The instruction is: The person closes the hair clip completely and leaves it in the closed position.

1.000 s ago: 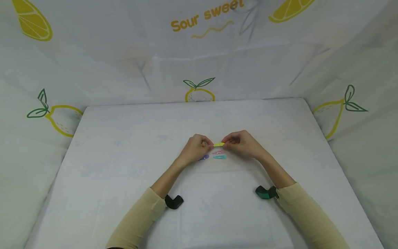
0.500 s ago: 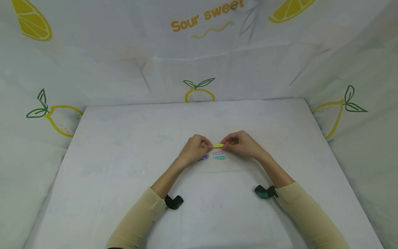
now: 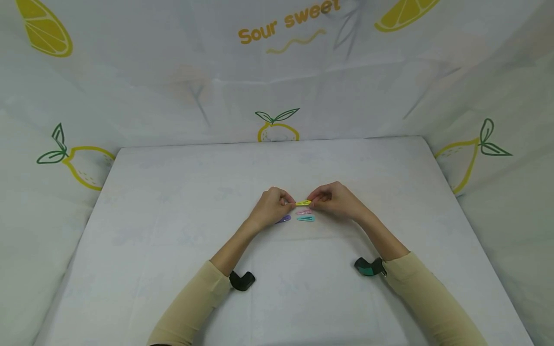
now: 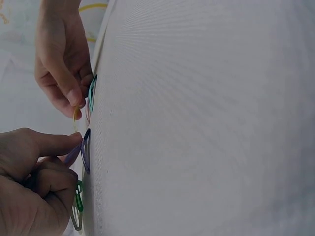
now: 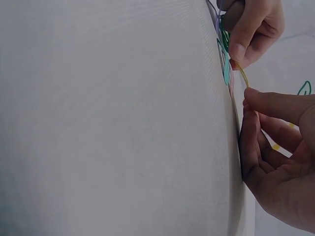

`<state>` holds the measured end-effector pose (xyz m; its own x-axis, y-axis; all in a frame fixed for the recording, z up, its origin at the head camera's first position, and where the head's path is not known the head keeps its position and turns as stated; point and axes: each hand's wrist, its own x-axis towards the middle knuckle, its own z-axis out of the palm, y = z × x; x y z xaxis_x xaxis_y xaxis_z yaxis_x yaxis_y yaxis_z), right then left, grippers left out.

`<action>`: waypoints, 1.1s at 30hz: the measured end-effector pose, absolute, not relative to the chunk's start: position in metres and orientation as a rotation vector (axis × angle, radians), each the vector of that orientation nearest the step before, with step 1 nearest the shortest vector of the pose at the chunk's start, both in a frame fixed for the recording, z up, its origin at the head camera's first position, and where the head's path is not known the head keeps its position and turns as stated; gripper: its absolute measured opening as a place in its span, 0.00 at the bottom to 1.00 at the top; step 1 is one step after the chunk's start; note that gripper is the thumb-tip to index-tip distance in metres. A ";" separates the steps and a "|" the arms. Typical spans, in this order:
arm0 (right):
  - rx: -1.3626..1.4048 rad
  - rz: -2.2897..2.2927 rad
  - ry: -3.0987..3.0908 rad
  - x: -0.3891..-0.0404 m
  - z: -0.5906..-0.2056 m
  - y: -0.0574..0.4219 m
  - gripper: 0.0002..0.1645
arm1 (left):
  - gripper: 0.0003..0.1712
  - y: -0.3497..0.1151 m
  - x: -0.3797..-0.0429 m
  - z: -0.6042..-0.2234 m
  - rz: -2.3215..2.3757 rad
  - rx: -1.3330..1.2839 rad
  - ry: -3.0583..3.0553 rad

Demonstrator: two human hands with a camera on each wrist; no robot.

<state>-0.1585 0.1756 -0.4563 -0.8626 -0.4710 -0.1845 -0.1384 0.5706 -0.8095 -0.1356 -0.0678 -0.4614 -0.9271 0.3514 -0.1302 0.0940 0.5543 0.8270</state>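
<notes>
A yellow snap hair clip (image 3: 303,203) spans the gap between both hands. My left hand (image 3: 271,206) pinches its left end between thumb and finger, and my right hand (image 3: 336,201) pinches the other end. In the right wrist view the thin edge of the yellow clip (image 5: 244,74) bows slightly between the fingertips. Just nearer to me on the table lie a pink hair clip (image 3: 304,212) and a turquoise hair clip (image 3: 306,218). A purple hair clip (image 3: 283,219) lies beside the left hand, partly hidden by it. Green hair clips (image 4: 78,196) show below that hand in the left wrist view.
A white cloth covers the table (image 3: 298,288), and lemon-printed sheets (image 3: 173,96) rise at its back and sides. A black wrist camera (image 3: 242,281) sits at the left cuff, another wrist camera (image 3: 369,266) at the right.
Both hands keep their pinch on the yellow hair clip. It has shifted slightly left and closer to the pink one, and its visible face has turned a little. The other clips stay put.
</notes>
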 end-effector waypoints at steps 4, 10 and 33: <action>-0.490 -1.206 2.425 -0.158 -0.455 0.175 0.11 | 0.09 -0.068 -0.135 -0.461 1.315 0.366 2.509; -0.487 -1.195 2.437 -0.157 -0.454 0.175 0.11 | 0.08 -0.068 -0.135 -0.461 1.310 0.361 2.510; -0.502 -1.234 2.457 -0.155 -0.453 0.173 0.10 | 0.09 -0.072 -0.128 -0.452 1.285 0.368 2.459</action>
